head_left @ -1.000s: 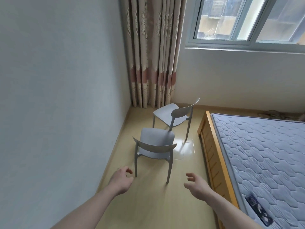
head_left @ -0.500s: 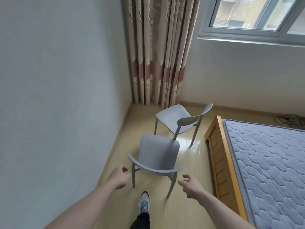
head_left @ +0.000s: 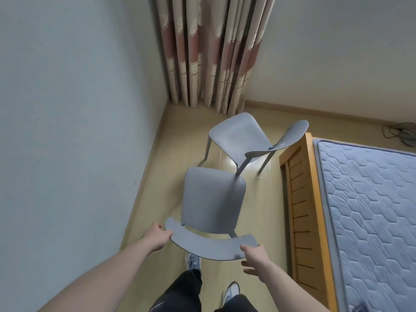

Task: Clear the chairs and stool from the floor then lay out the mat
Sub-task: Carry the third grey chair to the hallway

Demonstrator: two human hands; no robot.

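Nearest the camera, two shoes (head_left: 192, 260) and dark trouser legs are seen on the pale wooden floor (head_left: 144, 212), directly behind the near chair (head_left: 212, 199). The curved backrest (head_left: 209, 243) of this grey chair is taken at both ends: the left hand (head_left: 156, 235) is wrapped over the left tip, and the right hand (head_left: 255, 255) is set against the right tip with fingers curling under, though a full clasp there cannot be confirmed. A two-ended hold is judged suited to lifting the chair level. The chair stands upright in a narrow lane, bounded by the grey wall (head_left: 67, 131) on the left and the wooden bed frame (head_left: 297, 199) with its quilted mattress (head_left: 371, 210) on the right; little side room is offered, so withdrawal backward or straight up is judged the clearer path. Just beyond, a second chair (head_left: 243, 137) is placed at an angle, one leg close to the near chair's front edge and its backrest near the bed frame's corner. Farther back, patterned curtains (head_left: 213, 52) are hung to the floor in the corner, and a cable (head_left: 400, 134) is left by the far wall. No stool or mat is shown.
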